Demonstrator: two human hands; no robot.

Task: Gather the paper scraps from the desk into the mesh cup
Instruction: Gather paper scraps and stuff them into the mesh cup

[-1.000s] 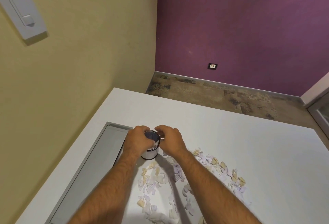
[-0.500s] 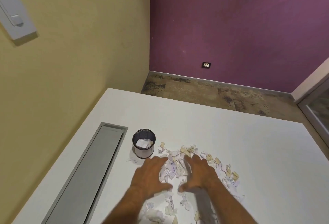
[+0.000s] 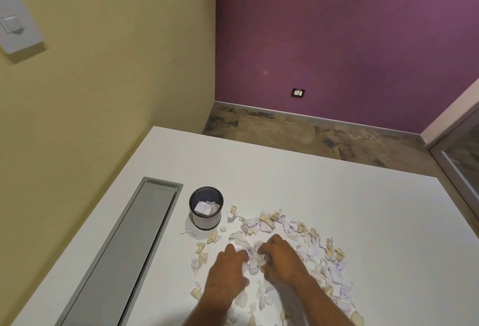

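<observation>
Both hands cupped paper scraps.
Left hand [image 3: 228, 271] and right hand [image 3: 281, 261] curled around paper scraps [image 3: 255, 258]; mesh cup [image 3: 206, 208] stood at eleven o'clock, apart.

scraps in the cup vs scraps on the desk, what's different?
The scraps in the mesh cup are few and bunched at its bottom; the scraps on the desk are many and spread in a loose ring. The cup's scraps look mostly white; the desk's mix white, pale purple and cream. Both are small crumpled paper bits.

Left hand [image 3: 229, 270] and right hand [image 3: 281, 261] cupped close together, palms down.
</observation>
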